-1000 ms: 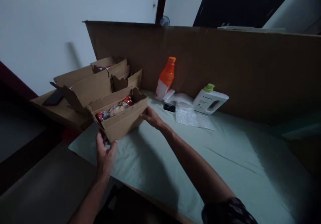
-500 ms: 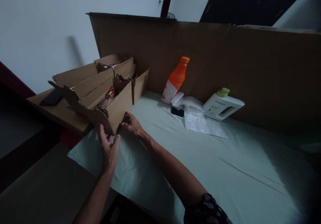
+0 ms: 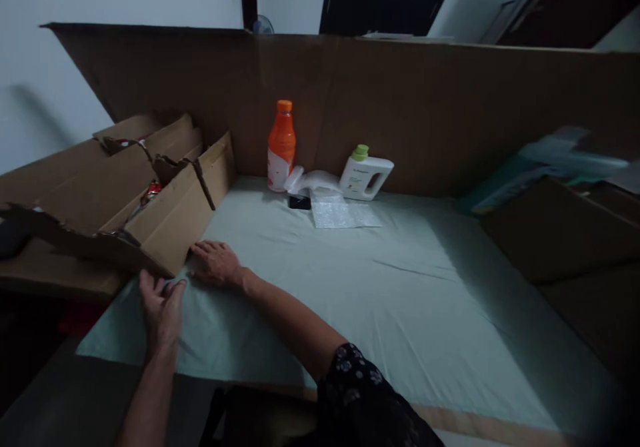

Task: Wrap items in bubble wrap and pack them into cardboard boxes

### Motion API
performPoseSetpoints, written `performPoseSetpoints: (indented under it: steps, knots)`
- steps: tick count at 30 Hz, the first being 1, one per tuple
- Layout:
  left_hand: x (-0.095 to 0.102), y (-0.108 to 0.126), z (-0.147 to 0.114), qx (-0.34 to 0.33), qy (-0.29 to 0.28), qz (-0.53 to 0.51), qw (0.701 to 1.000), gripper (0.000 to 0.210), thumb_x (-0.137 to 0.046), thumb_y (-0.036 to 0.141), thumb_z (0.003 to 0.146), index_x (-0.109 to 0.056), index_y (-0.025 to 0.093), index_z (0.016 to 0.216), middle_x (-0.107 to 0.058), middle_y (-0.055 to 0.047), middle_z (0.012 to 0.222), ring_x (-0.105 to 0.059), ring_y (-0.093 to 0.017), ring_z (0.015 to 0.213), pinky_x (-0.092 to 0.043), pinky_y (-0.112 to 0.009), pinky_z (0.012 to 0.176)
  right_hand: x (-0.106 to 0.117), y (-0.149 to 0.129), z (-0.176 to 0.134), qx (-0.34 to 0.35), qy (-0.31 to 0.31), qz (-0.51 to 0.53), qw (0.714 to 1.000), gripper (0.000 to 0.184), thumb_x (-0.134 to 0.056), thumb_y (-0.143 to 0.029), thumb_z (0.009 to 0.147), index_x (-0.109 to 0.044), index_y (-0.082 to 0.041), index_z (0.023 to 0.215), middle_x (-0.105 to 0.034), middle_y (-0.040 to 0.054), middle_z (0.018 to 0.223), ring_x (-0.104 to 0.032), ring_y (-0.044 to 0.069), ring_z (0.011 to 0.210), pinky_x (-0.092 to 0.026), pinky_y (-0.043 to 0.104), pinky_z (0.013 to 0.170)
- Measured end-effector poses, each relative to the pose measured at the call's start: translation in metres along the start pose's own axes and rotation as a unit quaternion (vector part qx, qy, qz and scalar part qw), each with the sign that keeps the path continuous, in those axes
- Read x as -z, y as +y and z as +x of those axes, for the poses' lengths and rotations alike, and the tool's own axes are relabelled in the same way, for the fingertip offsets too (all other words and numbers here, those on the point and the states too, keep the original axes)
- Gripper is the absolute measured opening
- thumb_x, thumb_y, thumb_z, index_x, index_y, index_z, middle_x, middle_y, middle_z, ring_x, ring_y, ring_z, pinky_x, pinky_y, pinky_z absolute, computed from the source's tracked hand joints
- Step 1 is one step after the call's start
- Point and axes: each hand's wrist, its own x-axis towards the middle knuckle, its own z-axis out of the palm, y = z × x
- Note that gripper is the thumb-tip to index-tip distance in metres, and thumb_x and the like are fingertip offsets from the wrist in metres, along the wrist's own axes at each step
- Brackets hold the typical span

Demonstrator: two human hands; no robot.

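Observation:
A cardboard divider box (image 3: 175, 223) with torn upper edges stands at the left of the cloth-covered table. A small item with a red, shiny top (image 3: 151, 192) sits in one of its compartments. My left hand (image 3: 163, 307) is at the box's near bottom corner, palm turned up, thumb and fingers apart. Low along the box's right side lies my right hand (image 3: 217, 263), palm down over the cloth, fingers stretched toward the cardboard. Its fingertips reach the box's lower edge, and their undersides are hidden.
Against the cardboard back wall (image 3: 425, 100) stand an orange bottle (image 3: 282, 143) and a white jug with a green cap (image 3: 367, 177). Between them are bubble wrap (image 3: 333, 210) and a small black object (image 3: 299, 202). A cardboard box (image 3: 575, 233) stands at the right on the pale green cloth (image 3: 410, 307).
The view has turned right, bringing the right-hand box into sight. Both hands stay by the box's near corner, and my right hand now lies flatter beside it.

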Motion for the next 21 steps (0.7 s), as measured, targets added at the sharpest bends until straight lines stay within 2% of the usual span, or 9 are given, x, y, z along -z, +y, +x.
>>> performPoseSetpoints:
  steps: [3, 7, 10, 13, 15, 19, 21]
  knots:
    - [0.002, -0.005, -0.023, -0.018, -0.021, 0.013, 1.000, 0.092, -0.071, 0.036, 0.075, -0.025, 0.024, 0.153, -0.034, -0.018, 0.159, -0.038, -0.035, 0.147, -0.036, -0.055, 0.118, 0.001, -0.005, -0.030, 0.030, 0.017, -0.068, 0.997, 0.053, -0.056, -0.049, 0.098, -0.052, -0.016, 0.139, -0.051, 0.0148, 0.151, -0.043, 0.028, 0.140, -0.034, 0.046, 0.115]
    - [-0.003, -0.003, -0.066, -0.038, -0.081, 0.029, 0.996, 0.082, -0.071, 0.038, 0.079, -0.031, 0.025, 0.150, -0.040, -0.018, 0.155, -0.037, -0.035, 0.149, -0.033, -0.056, 0.120, 0.013, -0.003, -0.094, 0.061, 0.032, -0.106, 0.992, 0.052, -0.052, -0.052, 0.099, -0.054, -0.016, 0.137, -0.051, 0.0150, 0.149, -0.044, 0.029, 0.138, -0.036, 0.045, 0.113]
    - [-0.012, 0.002, -0.090, -0.018, -0.119, 0.034, 0.992, 0.081, -0.070, 0.038, 0.080, -0.033, 0.023, 0.150, -0.035, -0.020, 0.158, -0.033, -0.037, 0.151, -0.033, -0.057, 0.120, 0.035, 0.008, -0.153, 0.035, 0.019, -0.104, 0.994, 0.052, -0.050, -0.052, 0.100, -0.054, -0.018, 0.139, -0.050, 0.0139, 0.152, -0.042, 0.029, 0.141, -0.034, 0.045, 0.115]
    - [-0.018, 0.005, -0.101, -0.001, -0.131, 0.053, 0.990, 0.082, -0.069, 0.040, 0.079, -0.035, 0.020, 0.150, -0.037, -0.022, 0.158, -0.034, -0.038, 0.149, -0.034, -0.056, 0.120, 0.066, 0.026, -0.219, -0.039, -0.005, -0.105, 0.994, 0.053, -0.050, -0.051, 0.100, -0.053, -0.021, 0.143, -0.048, 0.0125, 0.154, -0.039, 0.028, 0.144, -0.032, 0.044, 0.117]
    - [-0.020, 0.003, -0.103, -0.020, -0.127, 0.073, 0.989, 0.082, -0.068, 0.040, 0.078, -0.037, 0.018, 0.150, -0.040, -0.023, 0.155, -0.038, -0.039, 0.147, -0.035, -0.056, 0.119, 0.087, 0.039, -0.263, -0.118, 0.002, -0.113, 0.987, 0.053, -0.049, -0.048, 0.101, -0.052, -0.019, 0.145, -0.047, 0.0131, 0.156, -0.038, 0.028, 0.146, -0.030, 0.045, 0.119]
    - [-0.018, -0.003, -0.100, -0.082, -0.114, 0.130, 0.982, 0.080, -0.066, 0.041, 0.078, -0.041, 0.011, 0.148, -0.048, -0.026, 0.147, -0.047, -0.040, 0.140, -0.040, -0.057, 0.115, 0.115, 0.053, -0.335, -0.307, 0.041, -0.150, 0.939, 0.054, -0.047, -0.038, 0.102, -0.047, -0.012, 0.149, -0.040, 0.0167, 0.159, -0.034, 0.032, 0.149, -0.029, 0.049, 0.120]
    - [-0.017, -0.005, -0.098, -0.096, -0.108, 0.151, 0.978, 0.076, -0.065, 0.041, 0.078, -0.045, 0.011, 0.145, -0.050, -0.024, 0.146, -0.051, -0.039, 0.136, -0.042, -0.056, 0.113, 0.117, 0.051, -0.356, -0.357, 0.049, -0.169, 0.917, 0.055, -0.045, -0.037, 0.103, -0.045, -0.010, 0.151, -0.038, 0.0169, 0.161, -0.032, 0.032, 0.150, -0.029, 0.050, 0.120]
